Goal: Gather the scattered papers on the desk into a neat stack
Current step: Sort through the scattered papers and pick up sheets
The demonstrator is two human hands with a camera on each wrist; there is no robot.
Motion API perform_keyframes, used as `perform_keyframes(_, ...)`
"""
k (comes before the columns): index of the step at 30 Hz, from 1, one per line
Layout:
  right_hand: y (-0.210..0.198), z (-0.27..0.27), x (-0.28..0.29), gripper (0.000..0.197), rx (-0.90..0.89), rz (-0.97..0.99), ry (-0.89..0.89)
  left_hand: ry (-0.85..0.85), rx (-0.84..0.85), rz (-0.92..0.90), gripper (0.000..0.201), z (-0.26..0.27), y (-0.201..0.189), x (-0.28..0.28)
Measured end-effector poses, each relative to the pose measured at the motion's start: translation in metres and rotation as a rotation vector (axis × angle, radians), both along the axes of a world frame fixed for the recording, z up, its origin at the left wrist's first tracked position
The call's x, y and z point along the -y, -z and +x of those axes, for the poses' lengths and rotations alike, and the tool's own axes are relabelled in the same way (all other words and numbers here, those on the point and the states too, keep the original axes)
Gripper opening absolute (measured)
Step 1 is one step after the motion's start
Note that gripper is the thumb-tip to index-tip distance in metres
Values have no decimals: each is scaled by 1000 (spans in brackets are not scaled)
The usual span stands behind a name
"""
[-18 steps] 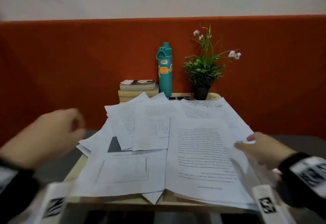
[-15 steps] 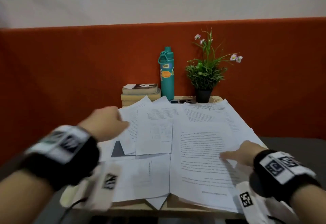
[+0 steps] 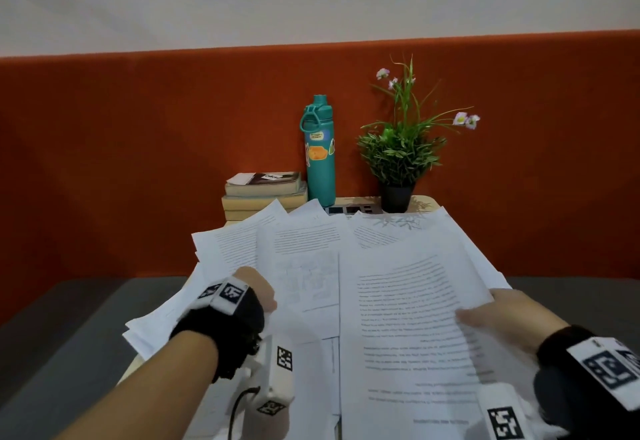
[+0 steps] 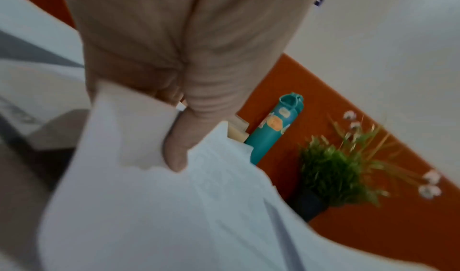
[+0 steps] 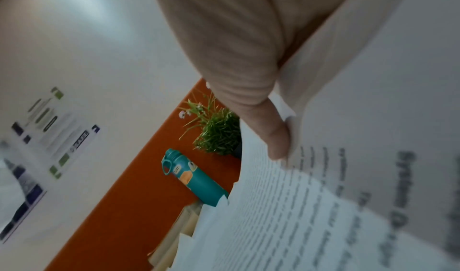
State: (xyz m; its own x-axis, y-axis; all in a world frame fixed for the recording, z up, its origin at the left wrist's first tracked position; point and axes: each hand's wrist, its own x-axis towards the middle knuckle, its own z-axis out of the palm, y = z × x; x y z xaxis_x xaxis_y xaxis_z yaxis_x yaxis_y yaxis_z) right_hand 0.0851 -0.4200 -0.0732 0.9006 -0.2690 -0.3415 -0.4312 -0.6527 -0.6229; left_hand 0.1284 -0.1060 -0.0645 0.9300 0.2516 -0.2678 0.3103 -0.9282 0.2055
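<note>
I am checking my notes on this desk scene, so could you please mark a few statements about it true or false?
1. The right hand pinches the edge of a printed sheet. True.
2. The teal bottle lies on its side. False: it stands upright beside the books.
3. The left hand has a grip on papers. True.
4. The potted plant stands left of the bottle. False: it stands to the right.
5. The papers form a neat stack. False: they lie fanned and overlapping.
</note>
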Motion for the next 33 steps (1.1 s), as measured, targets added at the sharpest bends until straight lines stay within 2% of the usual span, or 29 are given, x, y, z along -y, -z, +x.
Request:
perform_keyframes(4,4,4,9,27,24,106,63,-164,337,-276,23,9,-34,-43)
perform_keyframes(7,5,11,2,29,62,149,89,-168,650,-504,12,-1,-79,-67)
perform_keyframes(9,5,19,-5,34,90,201,106,-133,690,-683,12,-4,-94,-66)
perform_keyframes(11,4,25,-14,36,126,277,111,-115,601,-841,17,-4,-90,-51)
perform_keyframes(12,6,28,-17,36,148,339,123,-105,544,-859,22,-2,-80,-40)
perform_keyframes(15,7,32,-26,32,198,622,181,-50,380,-695,28,-4,-38,8)
perform_keyframes(16,8,32,-27,36,194,692,190,-40,355,-673,37,-6,-22,24)
perform_keyframes(18,14,37,-26,72,146,752,152,-5,280,-649,37,-8,3,53)
perform_keyframes(19,14,38,-27,82,119,721,110,21,226,-617,36,-9,9,61)
perform_keyframes(20,16,38,-27,75,116,665,44,61,168,-579,35,-8,15,67)
perform_keyframes(21,17,38,-26,59,101,592,22,109,101,-550,36,-6,18,71)
perform_keyframes(23,21,40,-16,36,101,452,50,169,49,-498,42,-1,17,70)
perform_keyframes(24,29,43,-2,36,115,431,88,152,73,-475,47,5,15,65)
perform_keyframes(27,57,47,40,62,124,490,167,56,213,-304,54,34,12,47)
perform_keyframes(28,57,45,42,62,111,482,180,53,213,-239,55,43,15,45)
perform_keyframes(31,37,29,21,28,104,446,241,109,106,-188,66,62,23,52)
perform_keyframes(33,36,27,20,22,60,472,243,102,85,-174,66,69,30,58)
